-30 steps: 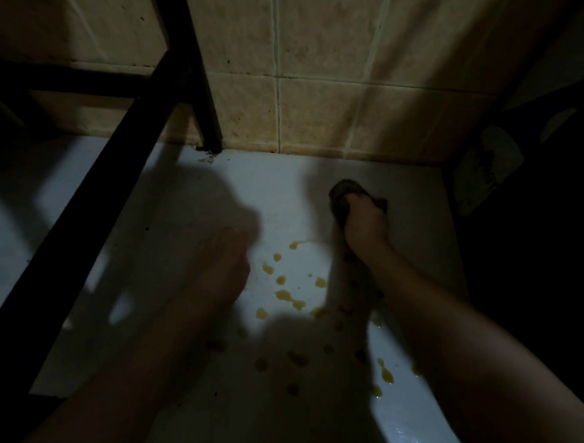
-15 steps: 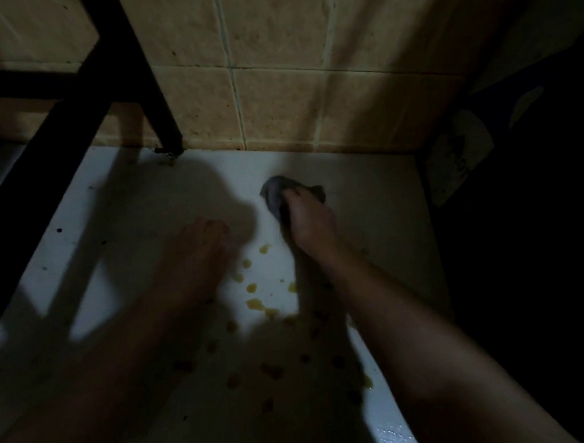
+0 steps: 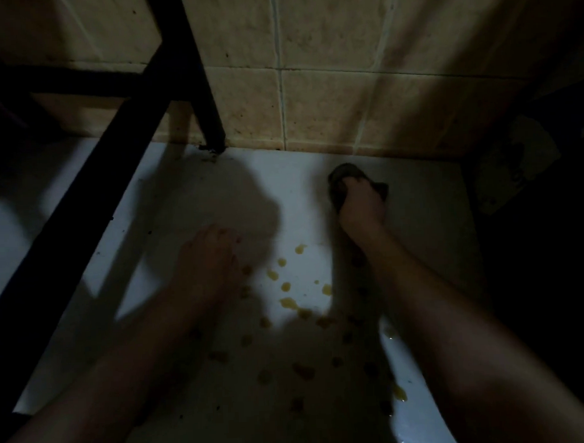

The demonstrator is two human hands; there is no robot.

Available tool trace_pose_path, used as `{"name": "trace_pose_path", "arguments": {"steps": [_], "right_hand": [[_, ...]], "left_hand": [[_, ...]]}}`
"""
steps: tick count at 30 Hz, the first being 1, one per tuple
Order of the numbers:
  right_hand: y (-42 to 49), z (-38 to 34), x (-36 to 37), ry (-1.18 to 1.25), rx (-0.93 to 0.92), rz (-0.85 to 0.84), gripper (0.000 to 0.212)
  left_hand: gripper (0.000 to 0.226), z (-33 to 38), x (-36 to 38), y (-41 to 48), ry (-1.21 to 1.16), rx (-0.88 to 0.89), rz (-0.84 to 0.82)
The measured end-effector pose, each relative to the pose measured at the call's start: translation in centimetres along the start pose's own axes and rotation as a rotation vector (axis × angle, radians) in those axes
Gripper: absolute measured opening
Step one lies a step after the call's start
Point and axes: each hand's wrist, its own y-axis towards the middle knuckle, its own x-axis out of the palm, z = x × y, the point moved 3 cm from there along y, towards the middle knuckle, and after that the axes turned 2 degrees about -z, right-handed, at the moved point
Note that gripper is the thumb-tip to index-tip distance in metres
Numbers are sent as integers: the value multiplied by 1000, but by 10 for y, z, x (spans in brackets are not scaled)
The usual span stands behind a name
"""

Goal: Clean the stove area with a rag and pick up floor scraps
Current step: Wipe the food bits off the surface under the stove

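Observation:
My right hand presses a dark grey rag onto the white surface, close to the tiled wall. Its fingers curl over the rag. My left hand lies flat on the white surface in shadow, fingers straight, holding nothing. Several yellow-orange drops of spilled liquid dot the surface between and below my two forearms. The light is dim and much of the scene sits in shadow.
A black metal frame slants across the left, and its leg meets the surface by the beige tiled wall. Some dark crumbs lie at that leg's foot. A dark object stands at the right edge of the surface.
My right hand slid the rag left along the wall and then back right. My left hand stays flat on the surface.

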Motion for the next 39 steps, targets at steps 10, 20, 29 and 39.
{"name": "trace_pose_path", "arguments": {"steps": [10,20,29,39], "right_hand": [[-76,-91,37,-70,-498,-225,32],[-83,-46,16,-149,-288,-238,36],[-85,53,-27,-153,40,-151,37],[-122,97,-43,-313,231,-118,33]], "left_hand": [[39,4,3,-34,66,36,-88],[39,8,3,-48,63,82,-107],[57,-2,12,-58,56,141,-142],[33,5,15,-56,-61,225,143]]}}
